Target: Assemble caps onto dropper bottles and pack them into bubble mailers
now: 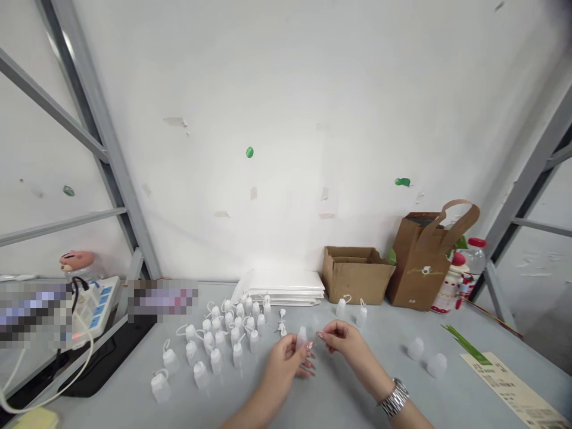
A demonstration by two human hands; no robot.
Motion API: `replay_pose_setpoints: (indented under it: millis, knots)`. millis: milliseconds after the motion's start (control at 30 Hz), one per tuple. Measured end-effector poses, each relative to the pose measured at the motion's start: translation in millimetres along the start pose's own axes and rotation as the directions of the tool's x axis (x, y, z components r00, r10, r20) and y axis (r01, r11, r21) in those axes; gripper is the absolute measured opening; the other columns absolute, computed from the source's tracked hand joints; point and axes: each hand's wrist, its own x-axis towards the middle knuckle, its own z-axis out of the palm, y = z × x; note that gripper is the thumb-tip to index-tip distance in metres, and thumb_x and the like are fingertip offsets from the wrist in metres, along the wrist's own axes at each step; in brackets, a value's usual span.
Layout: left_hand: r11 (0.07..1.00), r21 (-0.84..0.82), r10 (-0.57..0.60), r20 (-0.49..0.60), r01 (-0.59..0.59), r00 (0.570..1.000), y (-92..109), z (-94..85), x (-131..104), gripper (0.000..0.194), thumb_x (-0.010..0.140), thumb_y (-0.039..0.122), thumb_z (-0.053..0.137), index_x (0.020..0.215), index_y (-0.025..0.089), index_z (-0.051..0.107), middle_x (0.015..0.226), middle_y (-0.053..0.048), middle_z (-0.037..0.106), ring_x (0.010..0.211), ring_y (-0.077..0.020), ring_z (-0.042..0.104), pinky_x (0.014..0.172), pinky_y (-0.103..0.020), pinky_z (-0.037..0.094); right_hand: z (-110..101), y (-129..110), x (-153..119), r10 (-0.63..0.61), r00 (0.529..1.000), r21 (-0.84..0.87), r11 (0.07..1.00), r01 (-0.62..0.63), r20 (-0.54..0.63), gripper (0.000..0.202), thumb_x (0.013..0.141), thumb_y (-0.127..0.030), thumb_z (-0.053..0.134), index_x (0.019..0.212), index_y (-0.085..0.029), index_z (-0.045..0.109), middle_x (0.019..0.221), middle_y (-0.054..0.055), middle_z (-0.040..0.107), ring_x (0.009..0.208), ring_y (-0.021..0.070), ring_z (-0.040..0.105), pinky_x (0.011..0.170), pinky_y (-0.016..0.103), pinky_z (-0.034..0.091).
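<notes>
My left hand (286, 357) grasps a small translucent squeeze bottle (302, 337) upright between thumb and fingers, above the near middle of the desk (330, 399). My right hand (345, 338) is just beside it, thumb and forefinger drawn together toward the bottle; I cannot tell whether something small is pinched between their tips. A silver-coloured metal watch (395, 397) circles my right wrist.

Just beyond my left hand lie a few small white caps (282, 326), too small to make out singly. To the left of that hand stands a crowd of capped bottles (215, 361), many with a thin loop sticking out at the top. Two more looped bottles (341, 308) stand beyond my right hand, in front of an open cardboard box (357, 283). Well to the right of my right hand, two frosted plastic pieces (415, 349) sit near each other on the desk.

Toward the wall, a stack of white packets (281, 289) lies left of the box, and a brown paper bag (417, 268) with a looped handle stands to its right. At the far left is a white power strip (96, 310) with cables plugged in.
</notes>
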Motion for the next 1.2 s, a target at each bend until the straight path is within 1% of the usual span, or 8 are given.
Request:
replay_pose_setpoints:
  millis: [167, 367, 567, 800, 933, 1033, 1133, 1200]
  knots:
    - [0.999, 0.031, -0.028, 0.069, 0.026, 0.997, -2, 2.9, -2, 0.052, 0.049, 0.061, 0.068, 0.069, 0.014, 0.056, 0.058, 0.001, 0.057, 0.045, -0.0113, 0.055, 0.047, -0.025, 0.046, -5, 4, 2, -0.025, 0.985, 0.050, 0.998, 0.033, -0.169, 0.027, 0.052, -0.037, 0.074, 0.059, -0.017, 0.059, 0.054, -0.004, 0.053, 0.047, 0.0091, 0.041, 0.047, 0.024, 0.032]
    - [0.997, 0.065, -0.040, 0.120, 0.032, 0.992, -11, 3.7, -2, 0.055, 0.048, 0.063, 0.067, 0.070, 0.014, 0.056, 0.058, 0.001, 0.056, 0.041, -0.0091, 0.053, 0.043, -0.022, 0.044, 0, 2, -4, 0.115, 0.993, 0.227, 0.968, -0.110, -0.012, 0.036, 0.050, -0.043, 0.077, 0.058, -0.016, 0.055, 0.045, -0.007, 0.048, 0.039, 0.0067, 0.041, 0.044, 0.022, 0.030]
    - [0.995, 0.097, -0.032, 0.167, 0.016, 0.985, -16, 0.3, 0, 0.053, 0.052, 0.063, 0.065, 0.071, 0.015, 0.055, 0.057, 0.003, 0.054, 0.038, -0.0082, 0.052, 0.042, -0.022, 0.045, 13, -2, -15, 0.047, 0.988, 0.335, 0.938, -0.095, 0.151, 0.038, 0.060, -0.050, 0.071, 0.064, -0.014, 0.059, 0.057, -0.001, 0.058, 0.050, 0.0109, 0.053, 0.054, 0.025, 0.041]
    - [0.991, 0.133, -0.009, 0.141, -0.010, 0.990, -18, -0.6, 2, 0.053, 0.053, 0.063, 0.064, 0.069, 0.015, 0.054, 0.057, 0.003, 0.054, 0.039, -0.0087, 0.052, 0.042, -0.022, 0.044, 17, -2, -19, -0.019, 0.993, 0.341, 0.940, -0.021, 0.113, 0.032, 0.060, -0.043, 0.073, 0.059, -0.014, 0.061, 0.059, 0.002, 0.062, 0.055, 0.0127, 0.054, 0.057, 0.026, 0.042]
    - [0.985, 0.161, 0.038, 0.115, -0.056, 0.993, -16, -0.9, -2, 0.060, 0.058, 0.059, 0.064, 0.094, 0.013, 0.055, 0.059, 0.003, 0.053, 0.041, -0.0098, 0.052, 0.043, -0.023, 0.044, 15, -2, -18, 0.003, 0.998, 0.325, 0.946, -0.022, 0.061, 0.027, 0.055, -0.034, 0.078, 0.062, -0.014, 0.062, 0.062, 0.001, 0.063, 0.059, 0.0128, 0.055, 0.060, 0.026, 0.042]
    - [0.975, 0.177, 0.119, 0.099, -0.135, 0.988, -12, -1.9, -7, 0.070, 0.068, 0.050, 0.062, 0.125, 0.016, 0.040, 0.062, 0.005, 0.051, 0.048, -0.0109, 0.053, 0.049, -0.025, 0.047, 15, -2, -16, -0.020, 0.999, 0.339, 0.941, 0.009, 0.027, 0.028, 0.053, -0.031, 0.079, 0.066, -0.015, 0.060, 0.064, 0.000, 0.063, 0.061, 0.0125, 0.056, 0.060, 0.024, 0.042]
    - [0.954, 0.232, 0.165, 0.121, -0.189, 0.979, -10, -4.0, -10, 0.060, 0.076, 0.042, 0.057, 0.129, 0.019, 0.041, 0.072, 0.000, 0.057, 0.054, -0.0112, 0.054, 0.057, -0.025, 0.048, 16, -2, -17, -0.078, 0.997, 0.326, 0.943, 0.069, 0.014, 0.031, 0.054, -0.033, 0.078, 0.067, -0.018, 0.055, 0.062, -0.002, 0.062, 0.061, 0.0139, 0.057, 0.060, 0.025, 0.042]
    - [0.943, 0.258, 0.184, 0.125, -0.211, 0.975, -11, -5.7, -10, 0.052, 0.078, 0.041, 0.054, 0.124, 0.019, 0.048, 0.087, -0.005, 0.062, 0.058, -0.0121, 0.055, 0.059, -0.026, 0.048, 17, -4, -21, -0.139, 0.990, 0.222, 0.966, 0.135, 0.001, 0.027, 0.059, -0.035, 0.075, 0.065, -0.018, 0.055, 0.061, -0.002, 0.060, 0.060, 0.0145, 0.056, 0.060, 0.027, 0.043]
